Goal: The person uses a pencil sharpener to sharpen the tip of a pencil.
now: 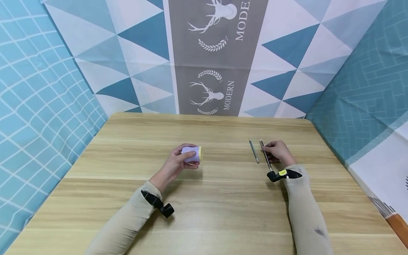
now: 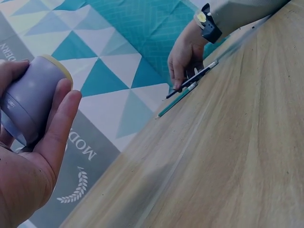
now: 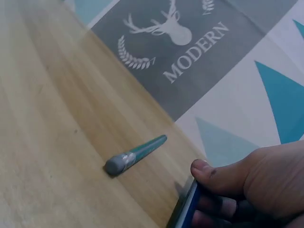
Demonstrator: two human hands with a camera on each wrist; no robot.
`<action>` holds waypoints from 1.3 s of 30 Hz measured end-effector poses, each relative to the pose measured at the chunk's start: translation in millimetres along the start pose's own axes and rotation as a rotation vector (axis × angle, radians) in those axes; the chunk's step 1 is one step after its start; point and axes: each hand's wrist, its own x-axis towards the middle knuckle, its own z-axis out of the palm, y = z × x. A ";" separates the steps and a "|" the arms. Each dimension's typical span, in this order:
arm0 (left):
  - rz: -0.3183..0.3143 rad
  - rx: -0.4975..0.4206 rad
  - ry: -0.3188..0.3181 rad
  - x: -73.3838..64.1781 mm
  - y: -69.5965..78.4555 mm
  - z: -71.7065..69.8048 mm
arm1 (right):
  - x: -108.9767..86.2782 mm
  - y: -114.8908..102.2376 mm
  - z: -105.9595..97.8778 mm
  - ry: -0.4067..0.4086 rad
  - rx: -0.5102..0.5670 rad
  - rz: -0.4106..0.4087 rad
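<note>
My left hand (image 1: 175, 161) grips a small lilac pencil sharpener (image 1: 189, 154) with a yellow end, holding it above the table. Fingers and thumb wrap its sides in the left wrist view, where the sharpener (image 2: 33, 97) is tilted. On the right, my right hand (image 1: 278, 151) pinches a dark pencil (image 1: 265, 153) between thumb and fingers; its lower end passes behind the wrist camera in the head view. Just left of it, a green pencil (image 1: 254, 150) lies on the table. A grey eraser end shows on that green pencil (image 3: 137, 154) in the right wrist view.
The wooden table (image 1: 223, 205) stretches under both arms. At its far edge hangs a patterned cloth (image 1: 210, 71) with deer heads, and blue cloths line both sides. Black cameras (image 1: 165, 209) are strapped on the wrists.
</note>
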 end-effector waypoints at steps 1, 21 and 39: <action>-0.001 0.000 0.000 -0.5 0.1 -0.7 | 0.5 0.6 0.4 0.009 -0.019 0.004; -0.040 0.096 0.015 0.4 17.5 -13.8 | -1.3 0.5 1.5 0.035 -0.075 0.039; 0.087 0.398 0.239 9.9 33.5 -44.8 | -16.2 -10.0 -14.5 -0.055 -0.134 -0.037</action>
